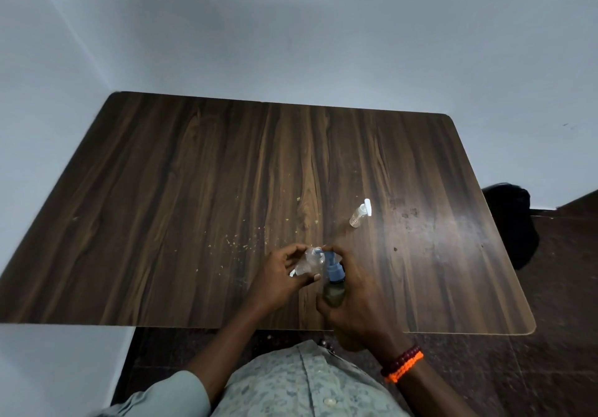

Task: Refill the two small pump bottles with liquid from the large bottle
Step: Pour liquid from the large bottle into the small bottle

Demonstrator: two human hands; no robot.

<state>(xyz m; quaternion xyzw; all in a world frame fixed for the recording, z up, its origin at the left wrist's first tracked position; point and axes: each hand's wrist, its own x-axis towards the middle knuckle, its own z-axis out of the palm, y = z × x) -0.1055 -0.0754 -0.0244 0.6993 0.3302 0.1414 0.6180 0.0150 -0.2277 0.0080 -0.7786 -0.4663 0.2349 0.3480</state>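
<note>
My right hand (pixel 359 300) grips the large bottle (pixel 335 292), which has an olive-coloured body and a blue pump head (pixel 333 266); its index finger sits on top of the pump. The pump's nozzle points into the open neck of a small clear bottle (pixel 310 259) that my left hand (pixel 281 274) holds tilted just left of it. Both are near the front edge of the dark wooden table (pixel 194 190). A second small clear bottle (pixel 359 213) with a white pump stands apart at the right, farther back.
Small yellowish crumbs (pixel 239 242) are scattered on the table just behind my hands. A black object (pixel 514 222) stands on the floor past the table's right edge. Pale walls close the far side and the left.
</note>
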